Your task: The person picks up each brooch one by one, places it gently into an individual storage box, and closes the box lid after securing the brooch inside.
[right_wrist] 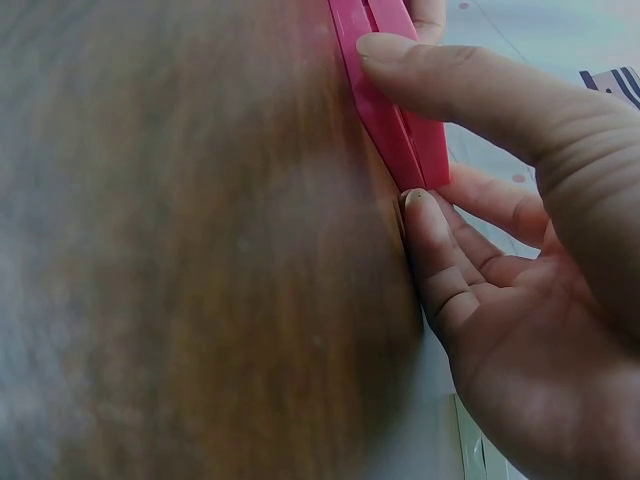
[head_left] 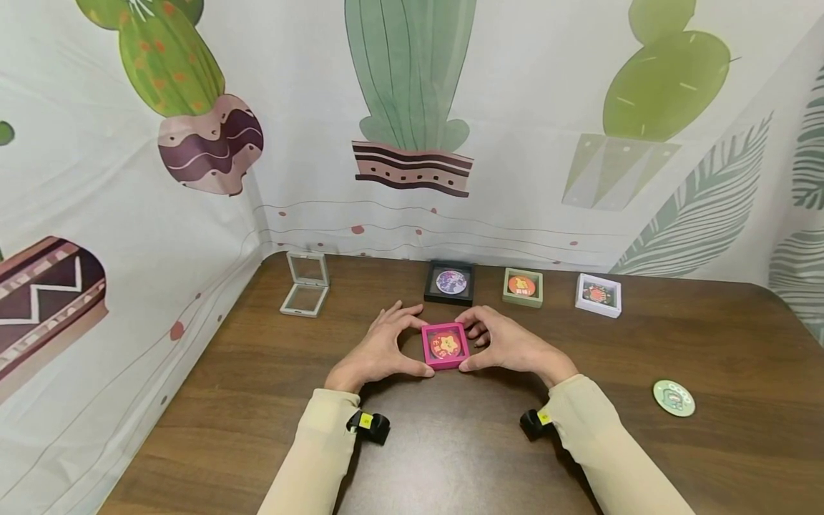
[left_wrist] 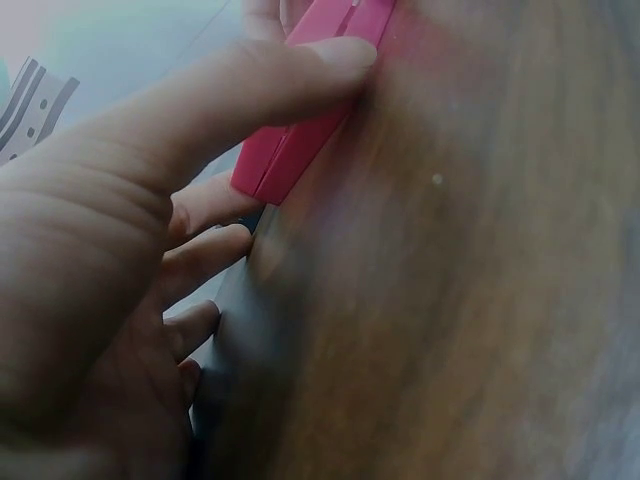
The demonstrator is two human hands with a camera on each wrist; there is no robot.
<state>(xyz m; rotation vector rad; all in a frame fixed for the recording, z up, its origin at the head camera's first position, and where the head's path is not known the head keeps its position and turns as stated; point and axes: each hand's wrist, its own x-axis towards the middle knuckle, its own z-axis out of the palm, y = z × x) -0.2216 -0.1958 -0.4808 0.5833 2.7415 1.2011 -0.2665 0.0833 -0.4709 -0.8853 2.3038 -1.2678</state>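
A pink square display case (head_left: 445,366) lies in the middle of the table, shut, with a round red badge (head_left: 445,345) bearing a yellow star behind its clear window. My left hand (head_left: 384,343) grips the case at its left corners, thumb at the front edge and index finger at the back. At the right corners my right hand (head_left: 515,346) pinches it in the same way. In the left wrist view the left thumb presses the pink case (left_wrist: 300,150) along its side, where a seam runs. The right wrist view has the right thumb on the case's side (right_wrist: 385,120).
Behind the hands stand a black case (head_left: 448,300), a green case (head_left: 523,301) and a white case (head_left: 599,308), each with a round badge. An opened pale case (head_left: 304,300) sits at the back left. A loose green round badge (head_left: 674,398) lies at right.
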